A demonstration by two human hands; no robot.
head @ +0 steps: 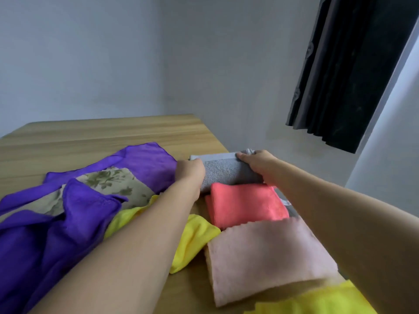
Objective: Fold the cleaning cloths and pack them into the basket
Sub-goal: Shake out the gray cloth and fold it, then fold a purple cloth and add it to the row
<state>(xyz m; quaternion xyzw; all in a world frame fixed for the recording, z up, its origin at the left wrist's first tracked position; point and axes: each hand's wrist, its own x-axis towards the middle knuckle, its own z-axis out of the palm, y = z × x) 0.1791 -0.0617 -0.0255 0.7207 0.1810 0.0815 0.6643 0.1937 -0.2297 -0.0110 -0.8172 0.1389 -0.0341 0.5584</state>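
Observation:
A folded grey cloth point(226, 172) lies at the far right of the wooden table point(102, 132). My left hand point(189, 172) grips its left end and my right hand point(258, 165) grips its right end. In front of it sit a folded coral cloth point(246, 205) and, nearer to me, a folded pale pink cloth point(267, 257). A yellow cloth point(317, 300) shows at the bottom edge. On the left lies a loose heap: purple cloth point(56, 234), a floral beige cloth point(113, 182) and a yellow cloth point(192, 236). No basket is in view.
The table's far edge meets a grey wall. A dark curtain point(344, 75) hangs at the upper right. Bare wood shows at the back left of the table.

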